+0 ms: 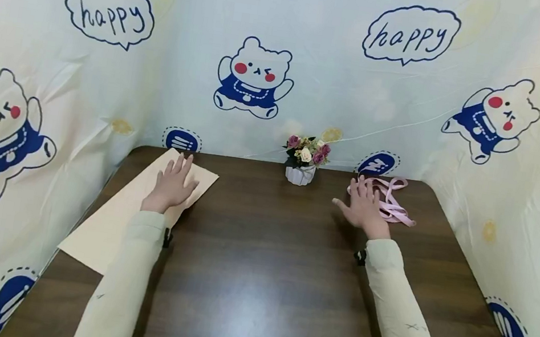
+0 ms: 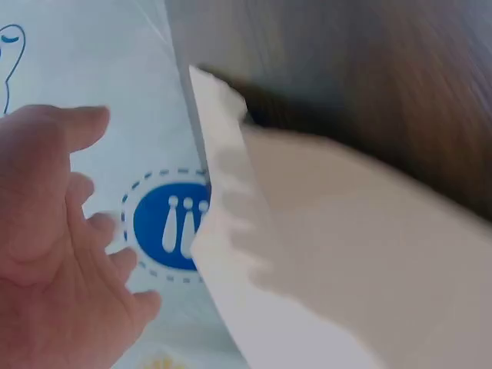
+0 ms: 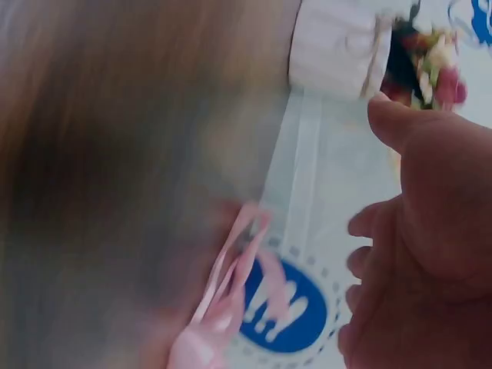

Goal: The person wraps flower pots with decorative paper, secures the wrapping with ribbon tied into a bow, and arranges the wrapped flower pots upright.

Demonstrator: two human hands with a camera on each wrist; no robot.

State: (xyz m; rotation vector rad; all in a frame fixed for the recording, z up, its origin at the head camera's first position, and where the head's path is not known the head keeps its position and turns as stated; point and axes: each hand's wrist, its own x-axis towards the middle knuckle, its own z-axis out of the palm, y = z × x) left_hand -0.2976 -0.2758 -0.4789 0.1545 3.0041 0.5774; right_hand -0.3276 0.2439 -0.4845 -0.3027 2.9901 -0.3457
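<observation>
My left hand (image 1: 171, 184) is spread palm down over a large cream sheet of paper (image 1: 108, 226) on the left of the table. In the left wrist view the same hand (image 2: 58, 238) shows loose fingers, with a gap between it and the folded-up edge of the paper (image 2: 223, 192). Over on the right, my right hand (image 1: 364, 206) is held with fingers spread beside a tangle of pink ribbon (image 1: 392, 200). The right wrist view shows that hand (image 3: 434, 238) holding nothing, with the ribbon (image 3: 223, 300) off to its side.
A small white pot of artificial flowers (image 1: 301, 164) stands at the table's back edge between the hands. The dark brown wooden table (image 1: 255, 270) is bounded by a printed cloth backdrop (image 1: 266, 12) behind and at both sides.
</observation>
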